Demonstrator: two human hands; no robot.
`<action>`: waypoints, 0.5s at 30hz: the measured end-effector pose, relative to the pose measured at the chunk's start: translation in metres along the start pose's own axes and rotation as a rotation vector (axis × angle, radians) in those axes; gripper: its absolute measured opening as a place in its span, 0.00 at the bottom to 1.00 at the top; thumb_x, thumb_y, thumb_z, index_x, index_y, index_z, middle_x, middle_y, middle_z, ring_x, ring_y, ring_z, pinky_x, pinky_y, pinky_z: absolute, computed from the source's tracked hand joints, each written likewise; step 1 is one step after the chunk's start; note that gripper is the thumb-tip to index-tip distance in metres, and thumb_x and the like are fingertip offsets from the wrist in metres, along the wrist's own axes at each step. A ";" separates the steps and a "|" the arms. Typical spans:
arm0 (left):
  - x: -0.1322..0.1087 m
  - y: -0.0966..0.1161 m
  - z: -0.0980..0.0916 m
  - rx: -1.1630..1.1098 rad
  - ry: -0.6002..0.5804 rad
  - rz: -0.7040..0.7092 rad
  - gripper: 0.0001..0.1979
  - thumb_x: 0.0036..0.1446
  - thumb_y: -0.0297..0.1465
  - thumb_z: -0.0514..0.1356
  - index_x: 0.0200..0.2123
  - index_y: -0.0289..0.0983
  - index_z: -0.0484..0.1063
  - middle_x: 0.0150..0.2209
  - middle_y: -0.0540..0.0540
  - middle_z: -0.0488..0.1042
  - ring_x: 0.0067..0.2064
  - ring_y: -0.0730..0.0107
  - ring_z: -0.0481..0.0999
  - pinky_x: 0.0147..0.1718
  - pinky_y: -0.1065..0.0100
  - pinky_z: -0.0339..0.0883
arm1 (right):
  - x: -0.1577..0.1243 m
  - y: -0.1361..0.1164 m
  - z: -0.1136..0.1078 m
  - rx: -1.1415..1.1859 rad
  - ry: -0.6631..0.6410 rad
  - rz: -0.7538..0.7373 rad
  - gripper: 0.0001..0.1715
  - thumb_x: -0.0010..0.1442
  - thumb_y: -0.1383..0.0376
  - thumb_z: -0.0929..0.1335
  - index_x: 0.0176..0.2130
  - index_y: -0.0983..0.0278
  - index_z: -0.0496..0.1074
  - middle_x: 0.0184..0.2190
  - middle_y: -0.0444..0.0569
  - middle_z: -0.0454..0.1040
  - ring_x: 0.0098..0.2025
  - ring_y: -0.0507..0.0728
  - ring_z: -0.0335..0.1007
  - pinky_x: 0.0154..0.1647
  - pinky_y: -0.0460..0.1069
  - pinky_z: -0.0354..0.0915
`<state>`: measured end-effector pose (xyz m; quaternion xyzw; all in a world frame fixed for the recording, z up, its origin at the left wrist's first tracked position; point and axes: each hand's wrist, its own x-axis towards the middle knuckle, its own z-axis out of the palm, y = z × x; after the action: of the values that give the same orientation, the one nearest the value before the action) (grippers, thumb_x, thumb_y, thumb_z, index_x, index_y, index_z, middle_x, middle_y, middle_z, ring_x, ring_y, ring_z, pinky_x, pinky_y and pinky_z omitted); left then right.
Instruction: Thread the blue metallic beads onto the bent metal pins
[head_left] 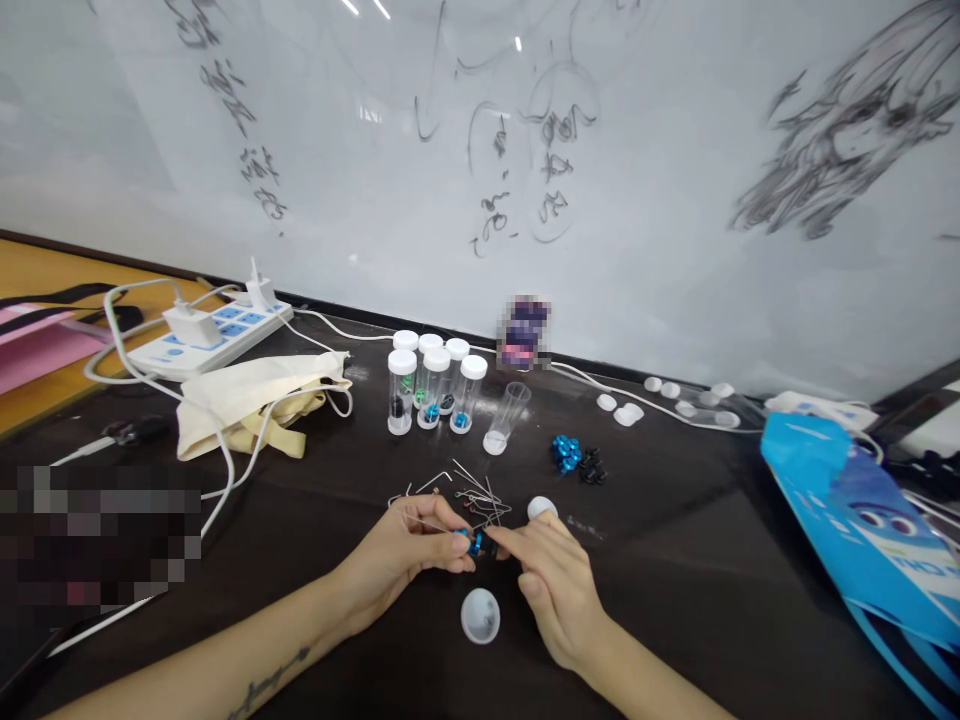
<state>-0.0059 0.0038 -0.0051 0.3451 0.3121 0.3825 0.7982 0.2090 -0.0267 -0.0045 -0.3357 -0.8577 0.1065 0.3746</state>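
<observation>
My left hand pinches a small blue metal part, and a thin metal rod runs across its fingers. From the other side, the fingers of my right hand close on a small black piece up against the blue part. Whether the two pieces are joined cannot be made out. Below the hands lies a white cap with something tiny inside. Another white cap sits just behind my right hand. Thin bent metal rods are scattered beyond my left fingers.
Capped clear tubes stand at the back, beside an uncapped tube. Piles of blue parts and black parts lie to the right. A power strip, cloth pouch and blue bag flank the table.
</observation>
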 end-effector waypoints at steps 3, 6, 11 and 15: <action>0.001 0.000 -0.001 -0.004 0.008 0.006 0.10 0.43 0.27 0.72 0.28 0.31 0.75 0.25 0.48 0.77 0.28 0.74 0.78 0.31 0.76 0.71 | 0.001 0.000 0.001 0.006 0.017 0.018 0.25 0.72 0.56 0.52 0.54 0.65 0.66 0.32 0.51 0.72 0.32 0.58 0.67 0.37 0.55 0.59; 0.001 0.001 0.000 -0.007 0.011 0.003 0.11 0.43 0.28 0.73 0.28 0.31 0.75 0.25 0.48 0.77 0.28 0.74 0.78 0.30 0.76 0.70 | 0.002 0.000 0.001 -0.002 0.015 0.004 0.26 0.72 0.56 0.52 0.56 0.66 0.64 0.33 0.51 0.72 0.33 0.58 0.68 0.37 0.55 0.60; 0.001 0.001 0.000 -0.012 0.004 0.010 0.10 0.43 0.28 0.72 0.28 0.31 0.75 0.25 0.48 0.77 0.28 0.74 0.78 0.31 0.76 0.71 | 0.002 -0.001 0.000 -0.001 0.018 0.031 0.26 0.72 0.55 0.51 0.53 0.65 0.67 0.31 0.50 0.72 0.32 0.58 0.68 0.36 0.55 0.60; 0.001 0.000 0.000 -0.013 0.001 0.006 0.10 0.43 0.28 0.72 0.28 0.31 0.75 0.26 0.48 0.77 0.28 0.73 0.78 0.31 0.75 0.71 | 0.002 0.000 0.000 -0.003 0.020 0.021 0.26 0.72 0.55 0.52 0.55 0.65 0.65 0.33 0.51 0.72 0.33 0.58 0.68 0.36 0.55 0.60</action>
<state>-0.0055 0.0050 -0.0055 0.3407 0.3091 0.3871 0.7991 0.2079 -0.0259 -0.0032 -0.3461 -0.8504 0.1058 0.3818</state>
